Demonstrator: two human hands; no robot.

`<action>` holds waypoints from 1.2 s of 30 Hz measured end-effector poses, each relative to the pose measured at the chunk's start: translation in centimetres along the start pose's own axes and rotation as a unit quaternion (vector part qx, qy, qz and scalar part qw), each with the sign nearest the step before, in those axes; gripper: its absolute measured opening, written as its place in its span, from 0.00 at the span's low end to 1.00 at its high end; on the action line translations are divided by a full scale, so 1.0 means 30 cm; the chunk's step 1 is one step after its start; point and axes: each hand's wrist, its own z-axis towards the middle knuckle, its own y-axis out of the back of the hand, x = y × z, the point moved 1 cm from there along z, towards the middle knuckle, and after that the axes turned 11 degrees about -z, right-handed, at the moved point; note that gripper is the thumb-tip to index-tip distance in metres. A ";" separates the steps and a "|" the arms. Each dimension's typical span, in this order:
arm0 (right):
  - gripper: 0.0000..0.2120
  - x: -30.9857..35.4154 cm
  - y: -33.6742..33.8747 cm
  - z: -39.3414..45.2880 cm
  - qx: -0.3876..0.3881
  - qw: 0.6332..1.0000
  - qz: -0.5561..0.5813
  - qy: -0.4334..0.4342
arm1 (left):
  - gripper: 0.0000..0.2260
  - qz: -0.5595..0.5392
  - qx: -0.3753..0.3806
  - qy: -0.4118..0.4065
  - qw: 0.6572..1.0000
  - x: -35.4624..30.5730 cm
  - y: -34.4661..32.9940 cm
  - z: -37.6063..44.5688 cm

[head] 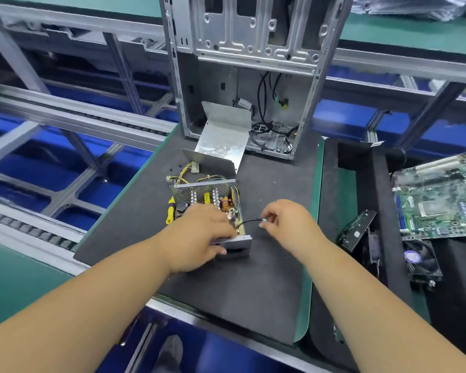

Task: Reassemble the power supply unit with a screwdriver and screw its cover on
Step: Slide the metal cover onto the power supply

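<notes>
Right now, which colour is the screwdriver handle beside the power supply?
Yellow with black, on the screwdriver, head view.

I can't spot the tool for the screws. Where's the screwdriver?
The yellow-handled screwdriver lies on the black mat against the open power supply's left side, just beyond the left hand.

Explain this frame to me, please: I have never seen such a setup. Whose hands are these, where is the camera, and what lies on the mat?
There is no robot here. A person wears a camera on the head, looking down at their own hands. The left hand grips the near end of an opened power supply unit. The right hand pinches a small white connector on a black wire. A yellow screwdriver lies beside the unit, its metal cover behind, leaning toward an empty computer case. A motherboard lies at right.
</notes>
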 end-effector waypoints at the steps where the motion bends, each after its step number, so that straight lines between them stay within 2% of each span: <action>1: 0.04 0.007 -0.004 -0.010 0.004 1.000 0.007 0.010 | 0.10 -0.001 0.004 0.002 1.000 0.001 0.008 -0.012; 6: 0.06 0.042 0.000 -0.060 0.027 0.997 0.029 0.069 | 0.11 -0.008 0.014 0.018 1.000 0.015 0.044 -0.049; 10: 0.08 0.061 0.019 -0.069 0.080 0.994 0.009 0.077 | 0.11 -0.009 0.007 0.023 1.000 0.012 0.045 -0.039; 14: 0.07 0.056 0.019 -0.063 0.146 0.987 0.055 0.049 | 0.14 -0.083 -0.048 0.056 0.994 0.000 0.029 -0.011; 16: 0.08 0.053 0.003 -0.063 0.166 0.980 0.102 0.033 | 0.16 -0.084 -0.089 0.084 0.989 0.011 0.028 0.010; 23: 0.06 0.081 -0.049 -0.056 0.199 0.959 0.200 -0.032 | 0.06 -0.082 -0.162 0.181 0.967 0.094 0.024 0.067; 27: 0.11 0.099 -0.104 -0.054 0.183 0.935 0.292 -0.090 | 0.05 -0.092 -0.178 0.188 0.962 0.113 0.002 0.063; 31: 0.09 0.086 -0.165 -0.067 0.040 0.955 0.277 -0.094 | 0.06 -0.131 -0.196 0.213 0.948 0.138 -0.003 0.060; 34: 0.14 0.079 -0.197 -0.059 0.010 0.946 0.310 -0.098 | 0.06 -0.136 -0.204 0.237 0.940 0.141 -0.001 0.070; 36: 0.12 0.081 -0.211 -0.054 -0.002 0.940 0.328 -0.097 | 0.07 -0.121 -0.207 0.242 0.940 0.139 0.001 0.075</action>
